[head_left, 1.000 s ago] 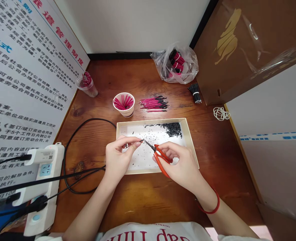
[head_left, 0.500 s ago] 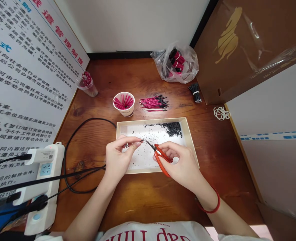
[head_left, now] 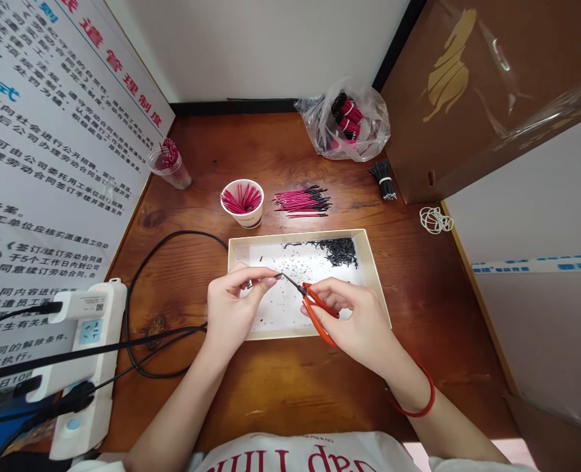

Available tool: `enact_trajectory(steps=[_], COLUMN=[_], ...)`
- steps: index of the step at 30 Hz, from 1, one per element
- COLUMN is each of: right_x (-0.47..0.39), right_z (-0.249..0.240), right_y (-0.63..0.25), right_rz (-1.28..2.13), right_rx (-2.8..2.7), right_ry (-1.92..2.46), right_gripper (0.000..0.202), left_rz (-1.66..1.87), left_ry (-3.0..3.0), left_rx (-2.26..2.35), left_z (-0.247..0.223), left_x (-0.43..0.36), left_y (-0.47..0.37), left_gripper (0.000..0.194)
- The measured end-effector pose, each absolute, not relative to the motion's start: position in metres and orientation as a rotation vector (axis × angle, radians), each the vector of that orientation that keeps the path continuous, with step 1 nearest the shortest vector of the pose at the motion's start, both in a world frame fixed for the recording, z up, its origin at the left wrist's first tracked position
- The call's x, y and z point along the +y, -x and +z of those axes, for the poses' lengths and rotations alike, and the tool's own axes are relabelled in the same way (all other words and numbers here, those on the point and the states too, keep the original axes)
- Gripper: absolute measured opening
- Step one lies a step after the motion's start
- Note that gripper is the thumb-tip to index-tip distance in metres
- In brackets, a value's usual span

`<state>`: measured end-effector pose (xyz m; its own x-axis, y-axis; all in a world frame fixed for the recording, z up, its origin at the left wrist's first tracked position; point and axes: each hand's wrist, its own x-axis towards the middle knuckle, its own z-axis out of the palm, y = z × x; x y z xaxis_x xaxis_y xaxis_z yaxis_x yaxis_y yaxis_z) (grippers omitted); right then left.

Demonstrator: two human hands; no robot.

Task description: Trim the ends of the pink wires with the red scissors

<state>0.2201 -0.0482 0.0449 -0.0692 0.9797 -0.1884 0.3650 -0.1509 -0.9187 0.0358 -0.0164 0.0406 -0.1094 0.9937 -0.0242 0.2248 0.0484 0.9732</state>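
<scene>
My left hand (head_left: 239, 298) pinches a small dark wire piece (head_left: 279, 275) between thumb and forefinger over the shallow box. Most of that piece is hidden by the fingers. Red-handled scissors (head_left: 319, 313) are gripped in my right hand (head_left: 357, 314), their thin dark tips touching or very near the end of the piece. Both hands are above a cream box (head_left: 379, 288) with a white bottom. Inside it, a heap of short black pieces (head_left: 340, 252) lies in the far right corner, and tiny bits are scattered over the middle.
Behind the box stand a paper cup (head_left: 244, 217) of pink wires and a pile of pink and black wires (head_left: 303, 199). Farther back are a plastic bag (head_left: 369, 134), a black bundle (head_left: 383, 179) and a clear cup (head_left: 177, 176). A power strip (head_left: 91, 367) with cables is left.
</scene>
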Motion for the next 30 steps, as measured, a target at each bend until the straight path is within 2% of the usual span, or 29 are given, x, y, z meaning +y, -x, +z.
enact_trajectory(steps=[30], right_x=[-0.0484], right_z=[0.0446], right_y=[-0.2176], right_rz=[1.109], right_rx=[-1.517], right_ry=[1.575], right_gripper=[0.01], left_rz=[1.182], left_ry=[-1.307], left_rx=[1.436], left_z=[0.038], left_x=[-0.016], left_y=[-0.035], left_gripper=[0.012])
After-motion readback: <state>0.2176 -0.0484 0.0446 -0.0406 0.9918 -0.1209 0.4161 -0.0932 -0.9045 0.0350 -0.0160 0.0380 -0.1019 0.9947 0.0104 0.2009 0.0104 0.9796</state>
